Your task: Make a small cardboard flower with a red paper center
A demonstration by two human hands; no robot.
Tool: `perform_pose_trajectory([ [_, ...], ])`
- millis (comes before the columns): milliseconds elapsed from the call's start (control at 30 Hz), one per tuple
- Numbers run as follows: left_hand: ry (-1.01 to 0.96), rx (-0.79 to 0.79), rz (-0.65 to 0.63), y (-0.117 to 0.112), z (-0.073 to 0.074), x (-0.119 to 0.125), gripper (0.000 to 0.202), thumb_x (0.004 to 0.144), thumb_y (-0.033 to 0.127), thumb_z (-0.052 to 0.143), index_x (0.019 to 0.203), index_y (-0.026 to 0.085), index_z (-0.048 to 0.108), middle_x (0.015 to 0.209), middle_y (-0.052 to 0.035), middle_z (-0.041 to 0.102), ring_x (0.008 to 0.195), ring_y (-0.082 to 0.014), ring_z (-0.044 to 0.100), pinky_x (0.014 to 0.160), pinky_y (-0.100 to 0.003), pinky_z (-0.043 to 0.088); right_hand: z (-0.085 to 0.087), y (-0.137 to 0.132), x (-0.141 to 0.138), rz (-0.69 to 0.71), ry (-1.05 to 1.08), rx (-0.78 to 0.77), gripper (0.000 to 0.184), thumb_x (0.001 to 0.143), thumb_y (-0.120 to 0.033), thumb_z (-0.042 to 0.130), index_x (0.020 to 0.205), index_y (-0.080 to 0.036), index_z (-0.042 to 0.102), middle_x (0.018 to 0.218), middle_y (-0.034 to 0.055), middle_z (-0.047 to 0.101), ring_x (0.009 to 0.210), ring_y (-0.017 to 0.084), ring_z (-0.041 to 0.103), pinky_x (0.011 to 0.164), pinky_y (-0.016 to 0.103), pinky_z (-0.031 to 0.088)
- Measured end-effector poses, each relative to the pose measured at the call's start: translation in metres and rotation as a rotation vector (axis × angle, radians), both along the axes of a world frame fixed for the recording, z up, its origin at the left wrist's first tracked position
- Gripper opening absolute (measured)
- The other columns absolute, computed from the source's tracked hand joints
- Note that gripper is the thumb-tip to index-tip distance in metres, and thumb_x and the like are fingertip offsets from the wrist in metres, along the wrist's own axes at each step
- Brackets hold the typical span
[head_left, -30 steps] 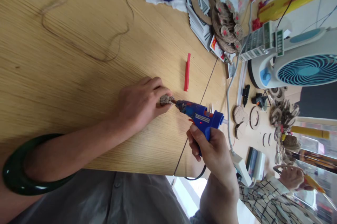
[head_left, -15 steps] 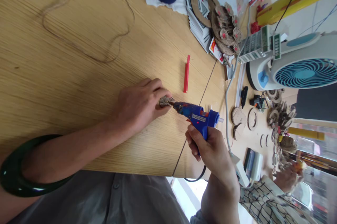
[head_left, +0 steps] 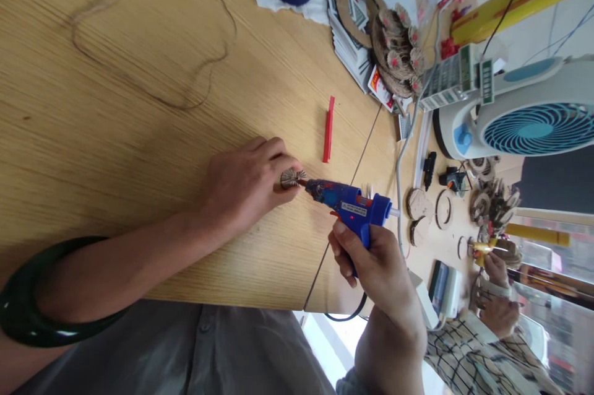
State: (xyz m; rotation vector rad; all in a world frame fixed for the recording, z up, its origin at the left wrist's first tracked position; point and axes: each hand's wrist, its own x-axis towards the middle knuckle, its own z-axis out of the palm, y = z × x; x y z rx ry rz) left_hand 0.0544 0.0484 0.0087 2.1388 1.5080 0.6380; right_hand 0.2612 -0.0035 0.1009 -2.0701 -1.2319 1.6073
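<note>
Fringed disc: a small round tuft of brownish fibre (head_left: 292,177) with a frayed rim; it sat low over the wooden table (head_left: 139,42), just beside the red strip (head_left: 329,129) and near the seam between 2 boards.
Left hand: the left hand (head_left: 245,183) lay knuckles up, fingers curled, pinching the disc at its fingertips; a dark green bangle (head_left: 28,321) ringed the forearm.
Glue gun: a blue glue gun (head_left: 353,206) with an orange trigger and a white label; its dark nozzle met the disc's edge.
Right hand: the right hand (head_left: 377,265) was wrapped tight round the gun's grip, 1 finger lying at the trigger.
Hidden: the fingers covered part of the disc, so its full outline could not be made out; whether it touched the board could not be told; the nozzle tip was lost in the fringe; the gun's cord dropped behind the table edge.
Cut off: the left forearm ran out of frame at the lower left.
Hard to read: a co-worker's hand (head_left: 495,262) at the right held something yellow, too blurred to name.
</note>
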Motion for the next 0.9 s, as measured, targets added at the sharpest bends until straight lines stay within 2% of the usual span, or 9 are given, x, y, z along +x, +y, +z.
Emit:
perform_pose_trajectory([
  [167, 0.015, 0.000, 0.021, 0.000, -0.001, 0.001, 0.009, 0.097, 0.027, 0.078, 0.105, 0.026, 0.080, 0.104, -0.0018, 0.077, 0.100, -0.0239, 0.070, 0.070, -0.034, 0.043, -0.003, 0.003, 0.000, 0.022, -0.007, -0.003, 0.049, 0.096, -0.059, 0.066, 0.066, -0.022, 0.055, 0.051, -0.0035, 0.052, 0.042, 0.008, 0.043, 0.037, 0.021, 0.032],
  [333, 0.020, -0.007, 0.007, 0.001, 0.000, 0.001, 0.009, 0.101, 0.029, 0.073, 0.106, 0.027, 0.080, 0.105, -0.0017, 0.077, 0.102, -0.0242, 0.070, 0.071, -0.034, 0.043, -0.004, 0.006, 0.001, 0.017, -0.087, -0.026, 0.049, 0.093, -0.059, 0.069, 0.064, -0.022, 0.057, 0.049, -0.0035, 0.053, 0.040, 0.007, 0.041, 0.036, 0.022, 0.031],
  [600, -0.023, -0.026, 0.025, 0.000, -0.001, 0.002, 0.007, 0.098, 0.029, 0.077, 0.104, 0.027, 0.080, 0.104, -0.0014, 0.076, 0.102, -0.0234, 0.069, 0.070, -0.034, 0.043, 0.016, 0.009, -0.009, -0.024, -0.044, -0.026, 0.044, 0.095, -0.053, 0.069, 0.067, -0.022, 0.056, 0.049, -0.0060, 0.048, 0.042, 0.007, 0.040, 0.041, 0.023, 0.032],
  [900, -0.022, 0.024, 0.011, 0.001, -0.002, 0.001, 0.011, 0.093, 0.025, 0.083, 0.103, 0.025, 0.080, 0.102, -0.0028, 0.077, 0.100, -0.0242, 0.070, 0.070, -0.035, 0.044, 0.009, 0.013, -0.010, -0.020, -0.028, -0.051, 0.044, 0.094, -0.050, 0.072, 0.065, -0.022, 0.055, 0.049, -0.0051, 0.050, 0.042, 0.007, 0.041, 0.040, 0.023, 0.031],
])
